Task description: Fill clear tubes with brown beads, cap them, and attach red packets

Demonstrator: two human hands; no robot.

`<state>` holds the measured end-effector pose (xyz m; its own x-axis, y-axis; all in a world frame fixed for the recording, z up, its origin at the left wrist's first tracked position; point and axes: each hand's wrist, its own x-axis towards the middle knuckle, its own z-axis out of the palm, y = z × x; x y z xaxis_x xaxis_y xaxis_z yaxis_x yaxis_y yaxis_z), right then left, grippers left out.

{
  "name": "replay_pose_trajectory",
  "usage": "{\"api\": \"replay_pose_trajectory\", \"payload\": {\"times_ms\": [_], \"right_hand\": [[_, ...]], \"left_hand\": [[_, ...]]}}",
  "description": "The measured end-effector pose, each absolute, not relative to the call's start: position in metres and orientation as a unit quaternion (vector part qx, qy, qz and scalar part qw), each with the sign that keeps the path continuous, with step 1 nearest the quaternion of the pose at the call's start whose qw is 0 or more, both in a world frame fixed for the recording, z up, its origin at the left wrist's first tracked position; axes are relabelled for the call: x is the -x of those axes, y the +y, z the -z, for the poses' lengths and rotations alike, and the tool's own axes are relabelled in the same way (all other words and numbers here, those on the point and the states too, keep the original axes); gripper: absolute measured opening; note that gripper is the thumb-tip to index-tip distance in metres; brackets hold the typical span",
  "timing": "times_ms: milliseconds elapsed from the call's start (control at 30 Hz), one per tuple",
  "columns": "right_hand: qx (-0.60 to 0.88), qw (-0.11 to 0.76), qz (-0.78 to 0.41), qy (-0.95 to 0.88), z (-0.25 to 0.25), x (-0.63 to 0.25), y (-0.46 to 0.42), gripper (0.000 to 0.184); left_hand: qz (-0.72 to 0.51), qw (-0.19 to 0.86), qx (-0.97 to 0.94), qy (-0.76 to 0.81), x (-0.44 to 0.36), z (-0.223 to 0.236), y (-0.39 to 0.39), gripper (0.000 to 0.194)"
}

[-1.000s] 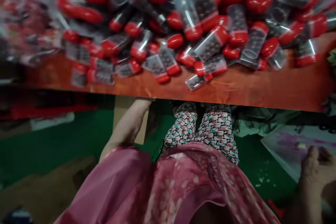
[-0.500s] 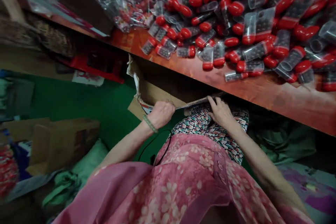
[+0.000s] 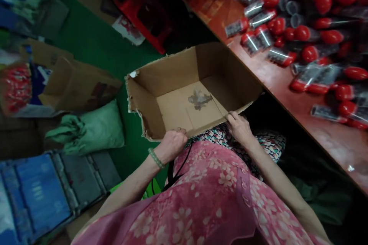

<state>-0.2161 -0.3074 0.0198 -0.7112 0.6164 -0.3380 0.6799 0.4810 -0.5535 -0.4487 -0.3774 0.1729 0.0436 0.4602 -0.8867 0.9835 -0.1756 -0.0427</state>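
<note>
A cardboard box (image 3: 175,74) is held in front of the body, with its near rim grasped by the clenched fingers of the left hand (image 3: 173,143) at seven o'clock and by the bent fingers of the right hand (image 3: 239,128) at five. A grey patch (image 3: 199,98) is seen on its floor. At two o'clock from the box, red-capped clear tubes (image 3: 313,74) are heaped on the table (image 3: 276,80). A red stool (image 3: 133,9) is seen at eleven, a green sack (image 3: 100,128) between eight and nine.
</note>
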Motion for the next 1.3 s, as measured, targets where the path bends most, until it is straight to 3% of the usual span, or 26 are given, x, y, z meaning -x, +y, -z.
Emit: {"api": "replay_pose_trajectory", "payload": {"times_ms": [433, 600, 833, 1067, 1200, 1300], "right_hand": [[-0.254, 0.164, 0.323, 0.897, -0.015, 0.304, -0.273, 0.028], [-0.142, 0.162, 0.356, 0.909, -0.032, 0.339, -0.312, 0.024], [-0.267, 0.201, 0.291, 0.897, 0.032, 0.302, -0.260, 0.021], [-0.289, 0.188, 0.301, 0.889, 0.053, 0.305, -0.251, 0.018], [-0.296, 0.197, 0.310, 0.882, 0.055, 0.303, -0.258, 0.019], [-0.297, 0.209, 0.317, 0.876, 0.057, 0.299, -0.259, 0.021]], "left_hand": [[0.376, 0.358, -0.495, 0.697, 0.554, -0.093, -0.501, 0.019], [0.391, 0.370, -0.407, 0.738, 0.574, -0.082, -0.544, 0.028], [0.310, 0.394, -0.431, 0.751, 0.558, -0.033, -0.513, 0.032], [0.269, 0.378, -0.431, 0.774, 0.576, -0.035, -0.493, 0.031], [0.240, 0.435, -0.403, 0.768, 0.585, -0.034, -0.488, 0.030], [0.190, 0.523, -0.375, 0.742, 0.599, -0.028, -0.475, 0.042]]}}
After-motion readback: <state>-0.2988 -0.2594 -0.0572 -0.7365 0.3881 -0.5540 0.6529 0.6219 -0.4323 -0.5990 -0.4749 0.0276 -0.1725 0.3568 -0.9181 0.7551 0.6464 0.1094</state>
